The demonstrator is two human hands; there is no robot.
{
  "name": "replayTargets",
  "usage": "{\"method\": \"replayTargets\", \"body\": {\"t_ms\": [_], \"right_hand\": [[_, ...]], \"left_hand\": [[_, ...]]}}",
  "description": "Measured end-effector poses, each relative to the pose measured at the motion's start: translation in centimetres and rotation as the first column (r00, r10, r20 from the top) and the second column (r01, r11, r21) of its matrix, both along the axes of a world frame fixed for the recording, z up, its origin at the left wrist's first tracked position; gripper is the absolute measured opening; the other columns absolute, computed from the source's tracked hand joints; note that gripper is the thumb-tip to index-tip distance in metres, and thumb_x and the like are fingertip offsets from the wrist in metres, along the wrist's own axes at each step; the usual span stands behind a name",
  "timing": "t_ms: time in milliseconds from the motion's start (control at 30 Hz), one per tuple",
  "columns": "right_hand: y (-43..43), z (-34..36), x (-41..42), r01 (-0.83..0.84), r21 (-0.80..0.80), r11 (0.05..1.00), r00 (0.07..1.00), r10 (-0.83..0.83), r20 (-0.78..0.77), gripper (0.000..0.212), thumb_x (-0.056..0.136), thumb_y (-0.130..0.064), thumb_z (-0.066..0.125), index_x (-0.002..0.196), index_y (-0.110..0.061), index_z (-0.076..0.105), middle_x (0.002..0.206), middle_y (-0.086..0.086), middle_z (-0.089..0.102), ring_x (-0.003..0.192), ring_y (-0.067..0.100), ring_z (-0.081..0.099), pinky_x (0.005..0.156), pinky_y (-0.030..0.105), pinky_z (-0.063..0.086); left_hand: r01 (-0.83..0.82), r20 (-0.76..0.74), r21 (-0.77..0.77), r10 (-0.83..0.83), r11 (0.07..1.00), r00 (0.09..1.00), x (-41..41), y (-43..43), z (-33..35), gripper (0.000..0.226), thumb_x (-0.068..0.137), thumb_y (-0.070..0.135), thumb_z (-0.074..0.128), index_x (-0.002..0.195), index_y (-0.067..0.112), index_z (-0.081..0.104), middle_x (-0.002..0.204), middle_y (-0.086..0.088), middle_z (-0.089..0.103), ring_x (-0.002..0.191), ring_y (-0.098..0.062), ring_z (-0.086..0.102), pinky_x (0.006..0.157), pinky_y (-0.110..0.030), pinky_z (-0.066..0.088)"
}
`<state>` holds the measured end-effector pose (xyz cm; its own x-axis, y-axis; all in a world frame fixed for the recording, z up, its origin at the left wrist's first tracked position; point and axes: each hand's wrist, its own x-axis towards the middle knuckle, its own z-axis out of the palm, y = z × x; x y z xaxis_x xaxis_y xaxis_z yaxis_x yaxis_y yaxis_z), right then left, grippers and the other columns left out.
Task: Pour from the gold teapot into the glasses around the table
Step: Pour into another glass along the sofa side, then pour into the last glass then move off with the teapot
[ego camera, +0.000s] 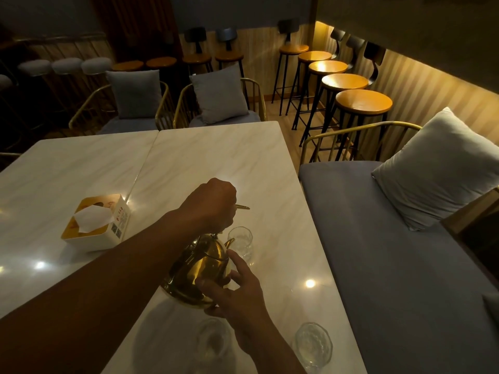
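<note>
Dim lounge lighting falls on a pale marble table (216, 157) where I work, with a tissue box (95, 222) to my left and a grey bench (391, 252) to my right. I hold the gold teapot (199, 271) above the tabletop, tilted, its spout aimed at the far glass (240, 242), which stands just beyond it. My left hand (213, 203) is closed in a fist around the top handle. My right hand (237, 295) has its fingers spread, fingertips touching the pot's belly and underside; it steadies rather than grips. Two more glasses, the near-centre glass (213, 344) and the near-right glass (313, 344), stand close to me. I judge the polished metal rigid, slippery and fairly heavy when full, possibly hot, so the handle carries the load. The glasses look thin and fragile; I keep the spout clear of the rim
</note>
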<state>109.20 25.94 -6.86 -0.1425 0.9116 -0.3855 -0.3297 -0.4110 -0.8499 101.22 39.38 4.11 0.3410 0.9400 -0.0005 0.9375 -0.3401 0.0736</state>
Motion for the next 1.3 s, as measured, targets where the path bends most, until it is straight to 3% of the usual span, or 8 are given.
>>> {"method": "replayTargets", "body": {"t_ms": [233,400,567,667,900,1067,1167,1300], "right_hand": [[-0.1,0.0,0.0,-0.036,0.033,0.999,0.999,0.035,0.034,0.081,0.067,-0.026,0.092,0.129,-0.051,0.047,0.127,-0.010,0.049,0.095,0.016,0.061,0.079,0.046,0.063],[-0.2,-0.8,-0.4,-0.036,0.145,0.989,0.977,0.004,0.214,0.089,0.054,-0.049,0.093,0.127,-0.060,0.044,0.136,-0.016,0.049,0.120,0.018,0.056,0.089,0.043,0.060],[-0.8,-1.6,-0.4,-0.112,0.267,0.957,0.907,-0.012,0.421,0.093,0.058,-0.046,0.089,0.134,-0.056,0.037,0.136,-0.024,0.045,0.119,0.000,0.046,0.078,0.005,0.041],[-1.2,-1.5,-0.3,-0.147,0.286,0.947,0.888,-0.001,0.461,0.099,0.060,-0.035,0.091,0.140,-0.048,0.035,0.137,-0.020,0.042,0.109,-0.008,0.046,0.071,-0.003,0.039],[-0.9,-1.6,-0.3,-0.231,0.364,0.902,0.810,-0.029,0.585,0.103,0.066,-0.030,0.089,0.146,-0.046,0.026,0.157,-0.008,0.021,0.138,0.009,0.034,0.078,-0.011,0.027],[-1.2,-1.2,-0.7,-0.280,0.529,0.801,0.772,-0.140,0.620,0.104,0.068,-0.036,0.085,0.141,-0.066,0.019,0.160,-0.013,0.014,0.141,0.007,0.026,0.099,0.013,0.048],[-2.0,0.3,-1.1,-0.314,0.585,0.748,0.755,-0.177,0.631,0.108,0.068,-0.031,0.085,0.144,-0.062,0.014,0.159,-0.015,0.015,0.140,0.008,0.029,0.099,0.031,0.055],[-3.7,2.9,-2.5,-0.353,0.627,0.694,0.763,-0.174,0.622,0.094,0.071,-0.032,0.084,0.148,-0.047,0.032,0.155,-0.016,0.022,0.134,0.007,0.037,0.096,0.031,0.056]], "left_hand": [[-0.011,0.005,0.007,0.011,1.000,1.000,-0.4,-0.5,0.5,0.014,0.089,0.019,0.065,0.089,0.011,0.076,0.081,-0.005,0.073,0.069,-0.020,0.068,0.063,-0.034,0.059],[-0.037,0.054,0.010,0.037,0.999,0.998,-2.4,-1.5,0.5,0.018,0.091,0.025,0.064,0.100,0.014,0.074,0.089,-0.003,0.073,0.075,-0.015,0.069,0.070,-0.035,0.060],[-0.062,0.078,-0.028,0.064,0.998,0.995,-4.4,-3.8,0.2,0.035,0.093,0.025,0.063,0.126,0.016,0.062,0.114,-0.004,0.069,0.098,-0.016,0.067,0.083,-0.027,0.055],[-0.073,0.062,-0.029,0.075,0.997,0.995,-5.3,-4.7,0.1,0.035,0.093,0.026,0.061,0.127,0.016,0.061,0.113,-0.002,0.067,0.099,-0.015,0.064,0.081,-0.022,0.050],[-0.148,0.059,-0.076,0.153,0.986,0.987,-6.8,-7.0,1.5,0.033,0.093,0.025,0.058,0.126,0.019,0.057,0.108,0.002,0.055,0.091,-0.009,0.054,0.075,-0.019,0.044],[-0.201,0.160,-0.035,0.204,0.979,0.966,-8.4,-10.1,4.7,0.038,0.096,0.019,0.054,0.134,0.017,0.050,0.122,-0.002,0.054,0.096,-0.008,0.049,0.081,-0.019,0.040],[-0.248,0.221,0.006,0.241,0.969,0.945,-9.4,-12.3,6.7,0.038,0.097,0.019,0.053,0.135,0.016,0.049,0.124,-0.002,0.054,0.101,-0.011,0.052,0.086,-0.023,0.046],[-0.324,0.312,0.059,0.291,0.944,0.904,-11.1,-15.9,9.2,0.037,0.096,0.017,0.055,0.133,0.016,0.051,0.125,-0.003,0.055,0.104,-0.013,0.055,0.090,-0.029,0.051]]}}
